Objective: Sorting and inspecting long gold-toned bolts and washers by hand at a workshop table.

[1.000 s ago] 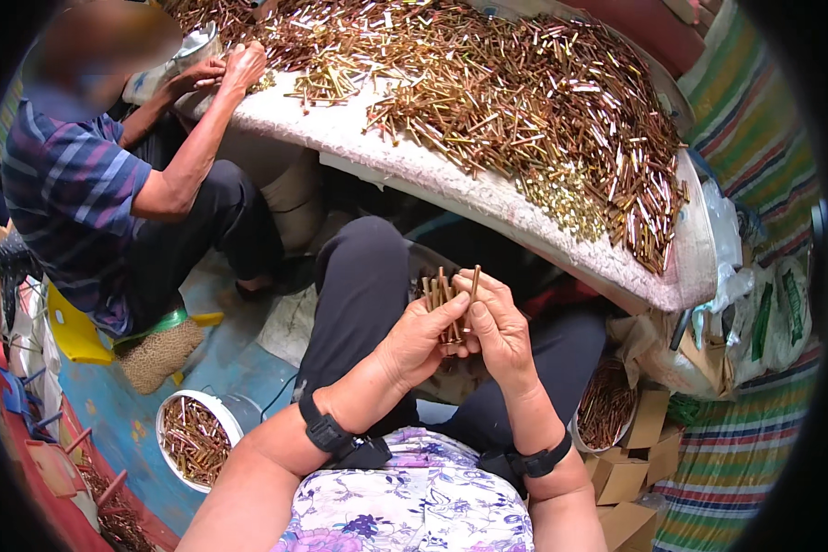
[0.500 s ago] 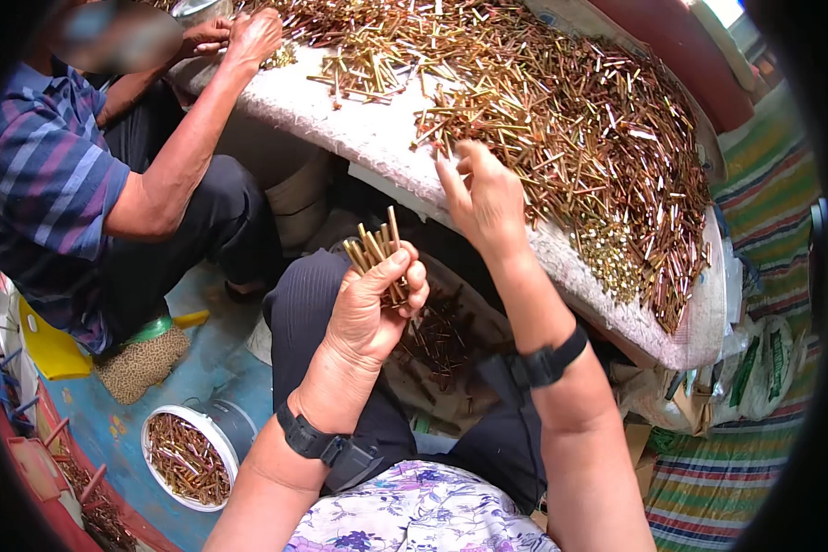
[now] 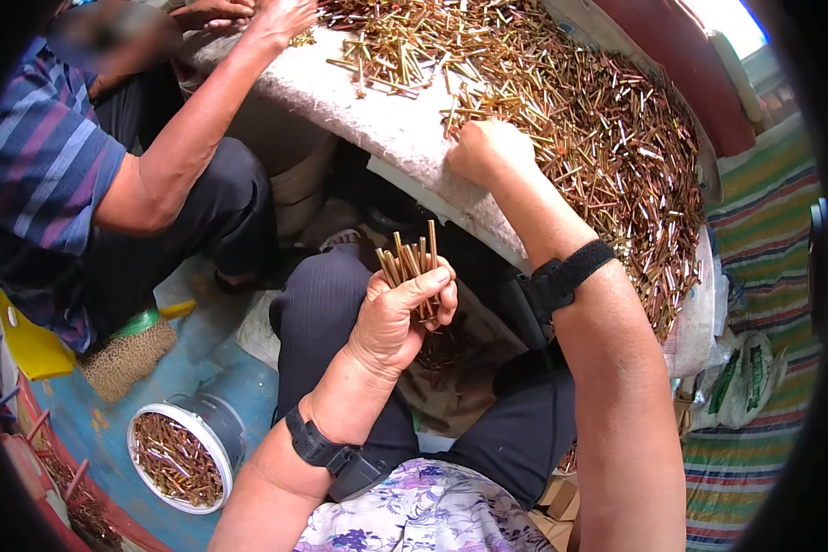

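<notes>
My left hand [image 3: 400,317] is closed around an upright bundle of thin brass-coloured metal rods [image 3: 407,262], held above my lap. The rods' tops stand at uneven heights above my thumb. At the near edge of a big loose pile of similar metal rods [image 3: 607,138], my right hand [image 3: 493,153] is curled with its back toward me. Its fingertips are hidden, so whatever it grips cannot be made out. The pile lies on a pale, fuzzy-covered table [image 3: 405,124].
At the left, a co-worker in a striped shirt [image 3: 55,156] reaches over the same table. A bucket [image 3: 228,425] of rods stands on the blue floor, near a yellow plastic object [image 3: 29,342]. Striped cloth [image 3: 754,248] hangs or lies at the right.
My right hand has gone from loosely open above the pile to curled at its near edge. My left hand keeps its bundle and sits slightly lower and farther right in the view.
</notes>
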`<state>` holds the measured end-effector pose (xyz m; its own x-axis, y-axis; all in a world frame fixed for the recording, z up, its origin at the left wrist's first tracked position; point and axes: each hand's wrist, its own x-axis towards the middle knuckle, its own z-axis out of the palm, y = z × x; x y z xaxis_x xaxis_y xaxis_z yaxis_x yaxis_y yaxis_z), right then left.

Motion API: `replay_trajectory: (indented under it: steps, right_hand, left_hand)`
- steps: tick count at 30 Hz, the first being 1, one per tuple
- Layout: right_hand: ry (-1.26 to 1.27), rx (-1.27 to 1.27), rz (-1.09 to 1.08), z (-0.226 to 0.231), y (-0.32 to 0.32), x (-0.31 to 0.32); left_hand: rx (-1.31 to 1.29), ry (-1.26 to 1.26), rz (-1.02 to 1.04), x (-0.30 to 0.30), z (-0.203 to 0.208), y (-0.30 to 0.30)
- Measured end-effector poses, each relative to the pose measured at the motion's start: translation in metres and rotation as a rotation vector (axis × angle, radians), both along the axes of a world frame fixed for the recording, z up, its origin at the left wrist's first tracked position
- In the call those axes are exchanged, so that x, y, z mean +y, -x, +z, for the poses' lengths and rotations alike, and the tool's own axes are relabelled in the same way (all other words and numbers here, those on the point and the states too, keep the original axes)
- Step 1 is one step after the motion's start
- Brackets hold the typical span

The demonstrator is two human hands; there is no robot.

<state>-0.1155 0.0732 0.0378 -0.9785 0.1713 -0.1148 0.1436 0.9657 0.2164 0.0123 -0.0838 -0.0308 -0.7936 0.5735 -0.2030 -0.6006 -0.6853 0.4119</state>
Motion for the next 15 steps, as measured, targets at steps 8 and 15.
replay_trajectory:
  steps: [8, 15]
  right_hand:
    - [0.1, 0.041, -0.184, -0.013, -0.002, 0.011]
    - [0.133, 0.13, -0.121, -0.023, -0.007, 0.019]
  left_hand:
    - [-0.021, 0.019, 0.008, 0.009, -0.007, 0.0]
    - [-0.055, 0.068, 0.022, 0.02, -0.007, 0.0]
